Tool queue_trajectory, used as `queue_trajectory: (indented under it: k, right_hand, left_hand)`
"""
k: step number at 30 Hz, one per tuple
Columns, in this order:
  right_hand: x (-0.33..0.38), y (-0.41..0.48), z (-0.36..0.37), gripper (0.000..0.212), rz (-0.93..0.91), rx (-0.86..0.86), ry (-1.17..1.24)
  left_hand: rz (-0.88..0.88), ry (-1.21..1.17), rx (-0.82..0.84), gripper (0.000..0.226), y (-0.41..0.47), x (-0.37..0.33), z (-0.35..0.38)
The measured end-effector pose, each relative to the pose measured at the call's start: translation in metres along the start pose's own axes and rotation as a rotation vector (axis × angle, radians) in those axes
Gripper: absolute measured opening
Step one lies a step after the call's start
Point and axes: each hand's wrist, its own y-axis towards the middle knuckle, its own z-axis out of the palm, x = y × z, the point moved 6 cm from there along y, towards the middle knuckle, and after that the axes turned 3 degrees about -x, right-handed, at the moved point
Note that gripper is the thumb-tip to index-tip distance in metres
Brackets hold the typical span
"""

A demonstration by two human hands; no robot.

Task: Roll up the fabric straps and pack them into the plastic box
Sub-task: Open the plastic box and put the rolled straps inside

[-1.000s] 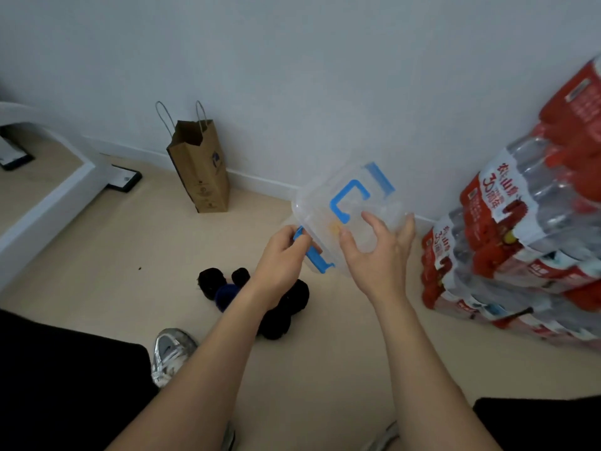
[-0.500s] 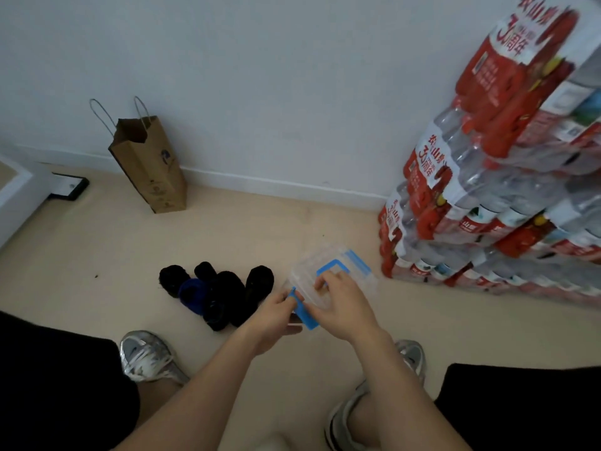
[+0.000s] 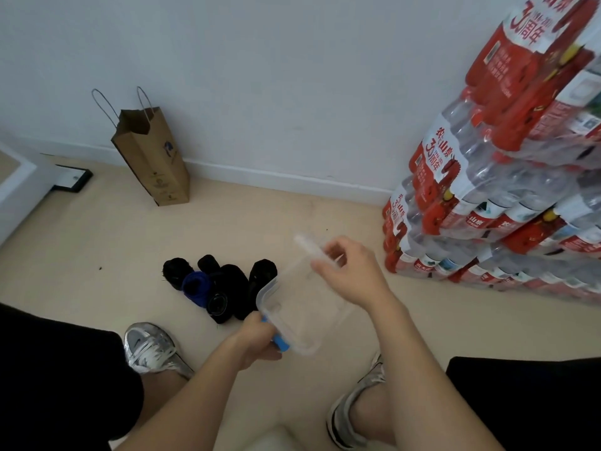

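Note:
A clear plastic box [image 3: 299, 314] with a blue latch sits low between my knees, its inside bare. My left hand [image 3: 260, 340] grips its near left edge at the blue latch. My right hand [image 3: 349, 275] holds the box's clear lid [image 3: 309, 247], lifted off and tilted above the far side of the box; the lid is blurred. Several rolled fabric straps [image 3: 221, 284], black with one dark blue, lie in a pile on the floor just left of the box.
Stacked packs of bottled water [image 3: 494, 203] rise at the right, close to the box. A brown paper bag [image 3: 153, 161] stands against the wall at the back left. My two sneakers [image 3: 149, 349] flank the box on the beige floor.
The box has come down from mid-air to floor level. My right hand has lifted the lid off, and the box now stands open.

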Motion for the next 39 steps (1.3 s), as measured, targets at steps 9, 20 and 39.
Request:
queue_trajectory:
  k: [9, 20, 39]
  right_hand:
    - [-0.009, 0.005, -0.079, 0.020, 0.039, -0.570, -0.143]
    - [-0.010, 0.015, -0.077, 0.041, -0.094, -0.633, -0.315]
    - [-0.096, 0.003, 0.023, 0.073, 0.179, 0.123, -0.615]
  left_hand:
    - [0.068, 0.416, -0.216, 0.044, 0.010, -0.013, -0.009]
    - [0.239, 0.751, -0.440, 0.032, 0.011, -0.030, -0.010]
    - [0.338, 0.919, -0.543, 0.062, 0.027, -0.025, -0.051]
